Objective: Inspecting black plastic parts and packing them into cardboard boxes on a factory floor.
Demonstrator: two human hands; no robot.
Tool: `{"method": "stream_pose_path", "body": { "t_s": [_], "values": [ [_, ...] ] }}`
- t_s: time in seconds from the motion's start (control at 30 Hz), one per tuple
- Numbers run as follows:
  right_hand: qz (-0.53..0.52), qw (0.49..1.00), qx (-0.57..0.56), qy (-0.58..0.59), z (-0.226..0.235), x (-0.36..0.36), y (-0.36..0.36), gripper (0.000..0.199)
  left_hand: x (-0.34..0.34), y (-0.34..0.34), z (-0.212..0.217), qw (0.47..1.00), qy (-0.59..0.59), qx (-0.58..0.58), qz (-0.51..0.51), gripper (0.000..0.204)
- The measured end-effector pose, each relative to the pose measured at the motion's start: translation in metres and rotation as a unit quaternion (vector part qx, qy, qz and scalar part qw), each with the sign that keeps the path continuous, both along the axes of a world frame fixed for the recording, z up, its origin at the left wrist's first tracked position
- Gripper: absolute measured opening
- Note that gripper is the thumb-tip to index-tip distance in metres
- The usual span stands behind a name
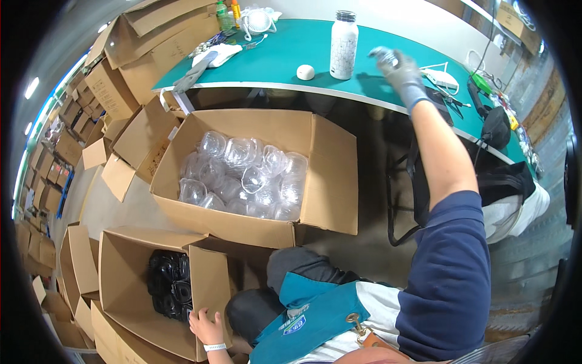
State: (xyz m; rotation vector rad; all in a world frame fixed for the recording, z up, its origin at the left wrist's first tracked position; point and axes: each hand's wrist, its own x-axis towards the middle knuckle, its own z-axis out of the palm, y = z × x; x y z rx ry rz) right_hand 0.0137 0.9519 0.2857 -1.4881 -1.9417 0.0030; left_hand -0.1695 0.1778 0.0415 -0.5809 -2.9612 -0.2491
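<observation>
My right hand (400,70), in a grey glove, reaches over the green table. Its fingers are curled round a small shiny item that I cannot make out. Just left of it stands a white patterned bottle (344,48), upright, with a dark threaded neck and no cap on it. A small round white case (305,72) lies left of the bottle. My left hand (207,327), bare and with a white wristband, rests with fingers spread on the flap edge of a lower cardboard box (130,291). Black plastic containers (170,282) lie inside that box.
A larger cardboard box (236,227) full of clear plastic containers (242,170) stands before the table (285,42). Gloves (197,73), a small white fan (258,21) and a green bottle (224,17) are at its far left. A black bag (496,127) and cables lie right.
</observation>
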Motion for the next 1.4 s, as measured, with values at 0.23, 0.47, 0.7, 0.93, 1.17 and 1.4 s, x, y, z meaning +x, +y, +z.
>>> {"method": "stream_pose_path", "body": {
  "t_s": [0.23, 0.47, 0.7, 0.93, 1.17, 1.4],
  "values": [
    [0.28, 0.775, 0.224, 0.52, 0.104, 0.034, -0.009, 0.05, 0.008, -0.007, -0.005, 0.999, -0.012, 0.018, 0.05, 0.033],
    [-0.056, 0.984, 0.159, -0.054, 0.013, 0.014, -0.031, 0.077, 0.007, 0.013, -0.003, 0.997, 0.022, -0.019, 0.076, 0.031],
    [0.002, 0.995, 0.015, -0.101, -0.003, -0.001, -0.089, 0.071, 0.003, 0.006, -0.012, 0.996, 0.035, -0.055, 0.065, 0.026],
    [0.386, 0.874, 0.102, 0.275, -0.209, 0.035, -0.34, 0.087, -0.014, -0.004, -0.023, 0.997, 0.015, -0.051, 0.049, 0.03],
    [0.545, 0.811, -0.215, -0.004, -0.298, 0.107, -0.452, 0.094, 0.13, 0.034, -0.045, 0.89, -0.048, -0.356, -0.282, 0.043],
    [0.538, 0.824, -0.173, 0.042, -0.295, 0.119, -0.437, 0.077, 0.202, 0.028, -0.031, 0.913, -0.214, -0.09, -0.334, 0.045]
  ]
}}
